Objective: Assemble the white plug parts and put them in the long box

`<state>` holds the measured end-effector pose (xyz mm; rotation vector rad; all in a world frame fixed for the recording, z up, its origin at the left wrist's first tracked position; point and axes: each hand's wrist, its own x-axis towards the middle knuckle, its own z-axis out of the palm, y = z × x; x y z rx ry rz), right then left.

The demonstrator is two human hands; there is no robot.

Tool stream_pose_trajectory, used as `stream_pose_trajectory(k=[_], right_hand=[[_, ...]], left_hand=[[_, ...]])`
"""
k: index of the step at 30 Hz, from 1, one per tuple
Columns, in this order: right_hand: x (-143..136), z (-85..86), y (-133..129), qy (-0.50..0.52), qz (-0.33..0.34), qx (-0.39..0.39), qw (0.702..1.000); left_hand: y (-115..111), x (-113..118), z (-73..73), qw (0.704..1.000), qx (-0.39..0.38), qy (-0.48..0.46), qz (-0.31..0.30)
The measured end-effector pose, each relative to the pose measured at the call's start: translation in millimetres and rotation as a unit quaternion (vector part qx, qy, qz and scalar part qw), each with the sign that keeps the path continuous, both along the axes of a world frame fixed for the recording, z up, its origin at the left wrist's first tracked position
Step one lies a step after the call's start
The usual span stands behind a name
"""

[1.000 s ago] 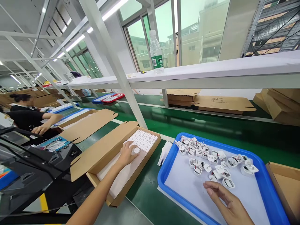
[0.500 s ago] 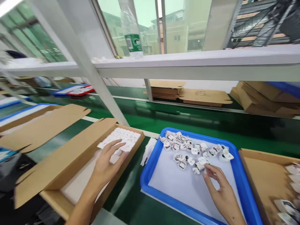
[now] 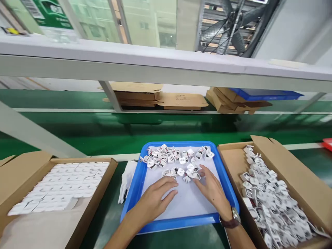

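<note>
Small white plug-like housings with dark and red parts inside lie in a loose heap across the back half of a blue tray. My left hand hovers over the tray's front left part, thumb and fingers apart, with nothing in it. My right hand, a watch on its wrist, is at the right edge of a nearer cluster of housings. Its thumb and forefinger are spread beside them; whether the fingertips touch one is unclear.
At left, a cardboard box holds white pieces in neat rows. Another box at right holds a jumbled pile of white housings. A white glove-like cloth lies left of the tray. A shelf crosses overhead.
My view has swung right. My left hand has moved from the box of rowed pieces to over the blue tray. My right hand stays by the near cluster of housings.
</note>
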<state>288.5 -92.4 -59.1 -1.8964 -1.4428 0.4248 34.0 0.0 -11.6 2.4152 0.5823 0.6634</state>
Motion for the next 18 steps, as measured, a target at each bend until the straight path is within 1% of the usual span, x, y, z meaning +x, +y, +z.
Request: stream_pose_trajectory(k=[4,7,10,13,15,18], right_hand=[[-1.0,8.7,-0.1,0.009,0.010,0.018,1.000],[-0.5,15.3,-1.4,0.030,0.021,0.041,0.998],[-4.2,17.3,-1.3,0.079,0.049,0.070,0.993],[-12.5,15.3,0.7,0.141,0.095,0.104,0.980],[-17.6,14.0,1.4,0.177,0.119,0.125,0.969],[-20.2,15.4,-0.3,0.221,0.144,0.142,0.954]], left_hand=[[-7.6,-3.1,0.3,0.999,-0.031,0.004,-0.015],[-12.3,0.6,-6.3,0.999,-0.046,0.000,-0.030],[-18.6,10.1,-17.8,0.998,-0.068,-0.012,-0.002],[-25.0,24.1,-25.7,0.989,-0.125,-0.069,0.035],[-27.2,34.2,-25.8,0.981,-0.152,-0.107,0.045],[-25.9,46.0,-20.8,0.977,-0.160,-0.131,0.048]])
